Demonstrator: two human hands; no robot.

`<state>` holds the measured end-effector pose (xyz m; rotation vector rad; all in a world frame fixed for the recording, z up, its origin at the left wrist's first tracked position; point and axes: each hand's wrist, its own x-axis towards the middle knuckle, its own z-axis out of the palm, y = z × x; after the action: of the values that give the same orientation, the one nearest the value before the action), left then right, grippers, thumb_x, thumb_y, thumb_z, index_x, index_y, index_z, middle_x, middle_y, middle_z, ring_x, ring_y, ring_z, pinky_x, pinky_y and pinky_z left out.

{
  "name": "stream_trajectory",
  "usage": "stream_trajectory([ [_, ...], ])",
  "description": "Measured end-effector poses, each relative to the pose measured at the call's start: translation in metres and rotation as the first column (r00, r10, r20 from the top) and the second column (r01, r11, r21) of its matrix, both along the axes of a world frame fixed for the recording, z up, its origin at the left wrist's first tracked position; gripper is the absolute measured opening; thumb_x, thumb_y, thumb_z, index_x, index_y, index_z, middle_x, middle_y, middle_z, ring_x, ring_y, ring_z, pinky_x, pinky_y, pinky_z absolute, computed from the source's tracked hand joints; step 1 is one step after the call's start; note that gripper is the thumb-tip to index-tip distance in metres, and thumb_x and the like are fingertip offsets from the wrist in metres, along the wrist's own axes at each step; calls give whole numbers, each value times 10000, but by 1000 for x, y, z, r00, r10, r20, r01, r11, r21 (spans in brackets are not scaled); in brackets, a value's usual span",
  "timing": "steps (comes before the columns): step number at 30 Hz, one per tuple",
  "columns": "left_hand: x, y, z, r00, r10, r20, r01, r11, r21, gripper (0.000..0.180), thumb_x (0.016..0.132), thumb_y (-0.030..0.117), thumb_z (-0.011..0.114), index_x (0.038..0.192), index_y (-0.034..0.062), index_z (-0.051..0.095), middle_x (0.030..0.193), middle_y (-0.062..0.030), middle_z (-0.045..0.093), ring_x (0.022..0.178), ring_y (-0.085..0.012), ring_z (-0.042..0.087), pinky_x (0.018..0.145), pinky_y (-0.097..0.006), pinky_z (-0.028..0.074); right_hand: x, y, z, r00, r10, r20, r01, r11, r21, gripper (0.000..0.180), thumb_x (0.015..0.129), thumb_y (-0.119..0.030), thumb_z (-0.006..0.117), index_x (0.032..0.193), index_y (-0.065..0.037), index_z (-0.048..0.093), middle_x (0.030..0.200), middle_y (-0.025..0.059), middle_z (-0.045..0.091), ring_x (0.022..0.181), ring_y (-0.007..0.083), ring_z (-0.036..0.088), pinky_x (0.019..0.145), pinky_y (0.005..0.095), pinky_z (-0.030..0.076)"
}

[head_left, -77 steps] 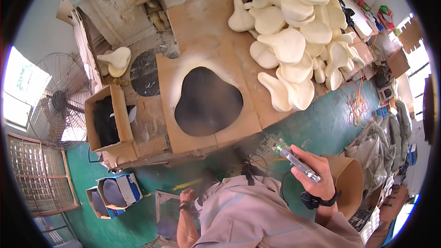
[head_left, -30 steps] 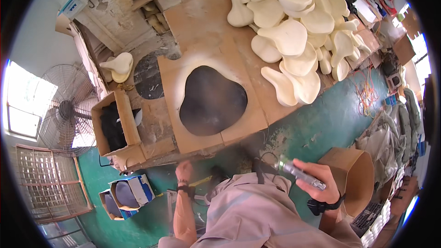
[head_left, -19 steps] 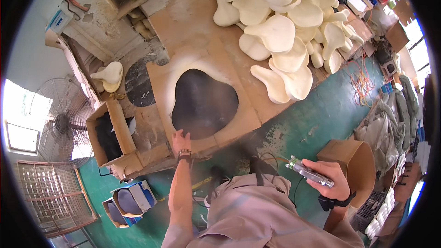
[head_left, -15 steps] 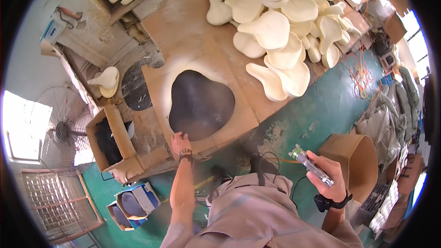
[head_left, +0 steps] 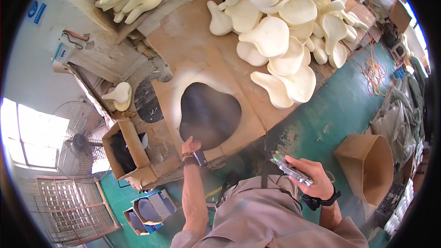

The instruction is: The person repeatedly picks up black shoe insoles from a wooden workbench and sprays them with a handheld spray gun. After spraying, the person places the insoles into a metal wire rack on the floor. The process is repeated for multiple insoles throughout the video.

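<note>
A black saddle-shaped sheet (head_left: 211, 115) lies flat on the cardboard-covered table (head_left: 250, 124), with a whitish film on the cardboard around its far edge. At the sheet's near left edge, my left hand (head_left: 190, 146) has its fingers bent and closed on the rim. My right hand (head_left: 314, 178) is wrapped round a metal spray gun (head_left: 291, 170) with a green end, held off the table to the right, above the floor. Pale cream foam saddle pads (head_left: 266, 36) are piled on the far right of the table.
An open cardboard box with black pieces (head_left: 121, 149) stands on the table's left end, near a floor fan (head_left: 79, 140). One foam pad (head_left: 120, 95) lies at the left. A tall carton (head_left: 365, 167) and orange hose coils (head_left: 374, 76) are on the green floor at right.
The view has shifted, so the table sits further right and lower. My left hand's fingers have curled in at the sheet's edge. The spray gun has come closer to my body.
</note>
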<state>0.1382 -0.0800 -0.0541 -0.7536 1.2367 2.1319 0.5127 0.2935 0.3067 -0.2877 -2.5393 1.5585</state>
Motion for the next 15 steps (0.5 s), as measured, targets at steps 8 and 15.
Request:
stream_trajectory([
  [8,35,32,196,881,386,-275,-208,836,508,381,830,143,591,1156,-43,654,1164,-167,708,1092,-356,671,1015,-473,509,-39,13,-6,977,215,-9,-214,976,26,689,740,22,785,1396,-71,596,910,151,674,774,353,649,688,398,520],
  [15,158,-65,240,686,673,-278,-344,636,691,452,804,174,537,1148,-97,646,1167,-209,707,1057,-371,687,951,-486,542,-89,5,-11,836,548,-12,-545,834,85,697,734,-6,790,1399,-64,593,912,149,677,772,344,647,720,391,533],
])
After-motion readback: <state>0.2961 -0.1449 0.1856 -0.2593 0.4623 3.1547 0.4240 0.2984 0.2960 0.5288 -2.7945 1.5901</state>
